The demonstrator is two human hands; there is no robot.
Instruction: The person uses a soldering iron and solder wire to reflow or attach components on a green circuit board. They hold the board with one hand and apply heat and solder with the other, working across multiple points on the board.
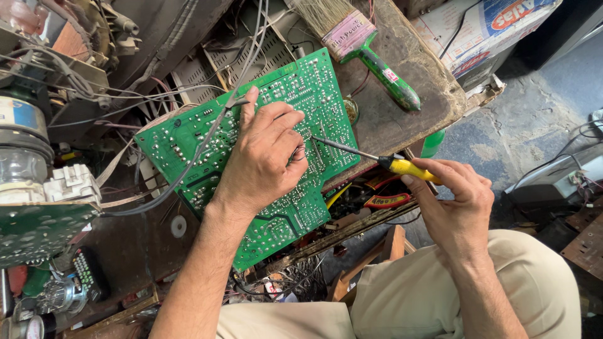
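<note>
A large green circuit board (188, 135) lies solder side up, tilted across a cluttered bench. My left hand (267, 150) rests on its middle, fingers curled around a loop of thin solder wire (299, 152), index finger stretched toward the board's far edge. My right hand (455, 201) grips the yellow handle of a soldering iron (402, 166). Its metal tip reaches left and touches the board just beside my left fingers. My beige trousers (408, 295) fill the lower right.
A brush with a green handle (377, 63) lies on the worn wooden bench top (408, 119) behind the board. Grey cables (207, 135) cross the board. A picture tube neck and another circuit board (31, 226) stand at the left. Boxes and electronics crowd the right.
</note>
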